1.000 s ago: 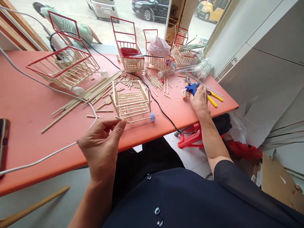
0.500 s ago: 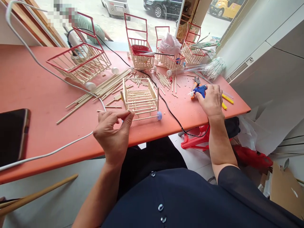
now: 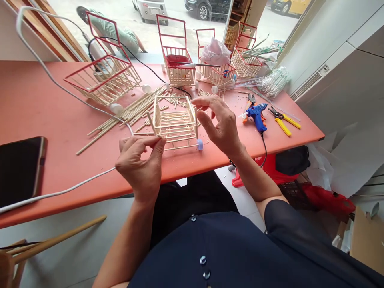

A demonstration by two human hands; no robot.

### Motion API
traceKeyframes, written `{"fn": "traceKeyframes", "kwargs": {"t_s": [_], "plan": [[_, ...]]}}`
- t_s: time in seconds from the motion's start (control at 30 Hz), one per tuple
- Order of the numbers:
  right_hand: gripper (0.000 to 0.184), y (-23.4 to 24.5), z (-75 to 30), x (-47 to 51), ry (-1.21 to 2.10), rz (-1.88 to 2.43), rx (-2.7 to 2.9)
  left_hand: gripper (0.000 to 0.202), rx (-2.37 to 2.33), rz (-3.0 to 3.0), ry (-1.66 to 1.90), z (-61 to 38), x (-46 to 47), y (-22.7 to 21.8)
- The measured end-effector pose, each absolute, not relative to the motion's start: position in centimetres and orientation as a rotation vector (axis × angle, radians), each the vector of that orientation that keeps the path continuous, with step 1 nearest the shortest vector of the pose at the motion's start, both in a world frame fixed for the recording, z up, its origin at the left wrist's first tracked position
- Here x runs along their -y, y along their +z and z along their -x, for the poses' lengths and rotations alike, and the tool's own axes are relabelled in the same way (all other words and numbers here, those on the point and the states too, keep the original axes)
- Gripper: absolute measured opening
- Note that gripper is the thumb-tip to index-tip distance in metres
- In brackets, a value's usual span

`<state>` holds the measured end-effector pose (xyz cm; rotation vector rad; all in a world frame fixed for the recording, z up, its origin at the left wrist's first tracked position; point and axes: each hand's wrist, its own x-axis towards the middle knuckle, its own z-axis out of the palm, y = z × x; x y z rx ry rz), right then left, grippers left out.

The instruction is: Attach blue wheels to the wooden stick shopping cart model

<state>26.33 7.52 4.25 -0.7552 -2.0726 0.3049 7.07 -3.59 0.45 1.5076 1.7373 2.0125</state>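
In the head view, a person's left hand (image 3: pixel 141 168) has its grip closed on the near left corner of one unfinished wooden frame (image 3: pixel 177 126) at the front of the bench (image 3: pixel 69 160), while the right hand (image 3: pixel 220 126) is at its right side, fingers parted. Four red-trimmed carts (image 3: pixel 181 76) stand behind; one glue gun (image 3: pixel 258 116) and two pairs of pliers (image 3: pixel 282 127) lie right, one phone (image 3: pixel 21 170) left.

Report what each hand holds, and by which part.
The left hand pinches by the near left corner of the stick frame; what it grips is hidden. The right hand, fingers parted beside the frame's right side, holds nothing visible.
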Motion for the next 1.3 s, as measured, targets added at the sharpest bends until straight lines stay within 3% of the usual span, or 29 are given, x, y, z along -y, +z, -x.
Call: {"fn": "traceKeyframes", "kwargs": {"t_s": [0.77, 1.3], "plan": [[0.026, 4.8, -24.4, -7.2, 0.306, 0.662, 2.182, 0.019, -1.872, -1.323, 1.964, -7.4, 3.3, 0.4], [0.032, 5.1, -25.1, -4.0, 0.279, 0.745, 1.974, 0.009, -1.723, -1.291, 1.944, -6.7, 4.6, 1.1]]}}
